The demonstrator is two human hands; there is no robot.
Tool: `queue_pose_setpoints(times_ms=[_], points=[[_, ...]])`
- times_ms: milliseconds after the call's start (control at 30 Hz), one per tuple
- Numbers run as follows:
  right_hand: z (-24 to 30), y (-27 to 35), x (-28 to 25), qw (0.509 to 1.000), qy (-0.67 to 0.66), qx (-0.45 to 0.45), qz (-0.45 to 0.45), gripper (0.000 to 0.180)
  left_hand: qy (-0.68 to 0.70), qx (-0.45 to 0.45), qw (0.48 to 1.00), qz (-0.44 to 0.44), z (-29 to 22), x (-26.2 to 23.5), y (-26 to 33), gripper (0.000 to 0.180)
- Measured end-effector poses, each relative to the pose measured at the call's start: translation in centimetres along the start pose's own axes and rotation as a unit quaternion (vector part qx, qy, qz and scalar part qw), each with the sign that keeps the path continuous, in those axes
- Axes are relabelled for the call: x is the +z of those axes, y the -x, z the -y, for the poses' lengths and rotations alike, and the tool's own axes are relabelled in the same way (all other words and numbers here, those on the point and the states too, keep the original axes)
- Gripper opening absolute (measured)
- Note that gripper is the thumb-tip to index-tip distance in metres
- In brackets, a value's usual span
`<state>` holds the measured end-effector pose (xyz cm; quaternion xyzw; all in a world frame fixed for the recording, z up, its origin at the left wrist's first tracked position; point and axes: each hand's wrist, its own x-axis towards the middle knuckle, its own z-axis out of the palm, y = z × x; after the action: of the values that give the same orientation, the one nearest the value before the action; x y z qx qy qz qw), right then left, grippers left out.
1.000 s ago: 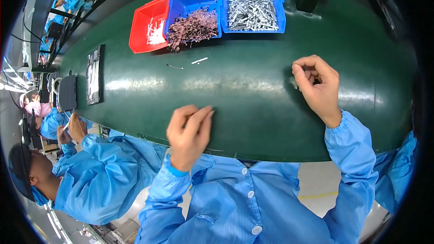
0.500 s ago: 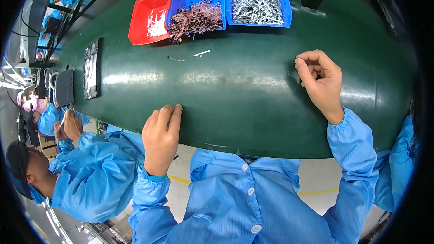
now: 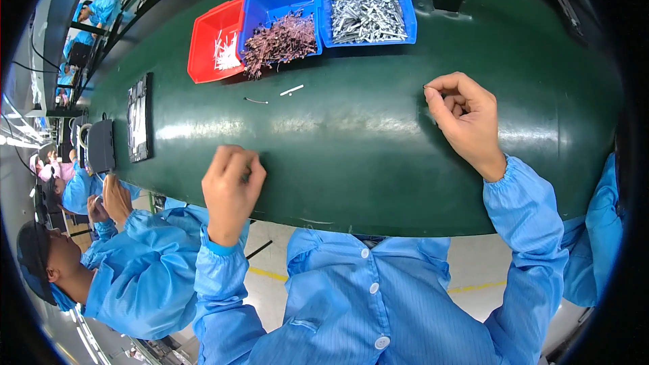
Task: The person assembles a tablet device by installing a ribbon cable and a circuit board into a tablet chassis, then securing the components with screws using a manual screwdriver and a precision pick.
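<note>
"What's furthest left?"

"A red, open plastic bin (image 3: 201, 51) holding slim white strips (image 3: 226, 54). Nearer the person, the left hand (image 3: 232, 186) is over the green bench (image 3: 351, 182), fingers curled, thumb close in. I can't tell whether it holds anything."

"Next?"

"A thin, dark, curved wire (image 3: 256, 101), loose on the bench. I'd judge it feather-light and bendy; pinch it mid-length, sparing the ends."

"And the short, flat white strip (image 3: 292, 90) just right of it?"

"Light, probably stiff and smooth. Fingertips on its long edges."

"The right hand (image 3: 465, 118)?"

"Over the bench, thumb and forefinger pinched together on a tiny dark piece (image 3: 425, 86), too small to identify. Likely almost weightless and easily dropped, so a light, steady fingertip pinch suits it."
</note>
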<state>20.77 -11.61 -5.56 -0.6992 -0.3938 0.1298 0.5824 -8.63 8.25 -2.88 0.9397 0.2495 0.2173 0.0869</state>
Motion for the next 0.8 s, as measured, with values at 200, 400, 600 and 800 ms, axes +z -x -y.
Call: queue_pose_setpoints(times_ms=[200,400,600,800], points=[[-0.1,-0.3,-0.1,1.0,0.011,-0.001,-0.001,0.005,0.067,-0.068,0.972,-0.215,3.6,-0.7,-6.0,0.006],[-0.1,-0.1,0.0,1.0,0.009,-0.007,-0.004,0.005,-0.011,-0.034,0.973,-0.228,7.7,-0.9,-12.4,0.007],[-0.4,-0.3,0.4,1.0,-0.003,-0.013,-0.005,0.005,-0.089,-0.041,0.986,-0.137,7.8,-0.1,-12.8,0.015],[-0.3,-0.3,-0.1,1.0,0.002,-0.013,-0.019,0.005,0.063,-0.066,0.98,-0.176,3.3,0.6,-11.1,0.014]])
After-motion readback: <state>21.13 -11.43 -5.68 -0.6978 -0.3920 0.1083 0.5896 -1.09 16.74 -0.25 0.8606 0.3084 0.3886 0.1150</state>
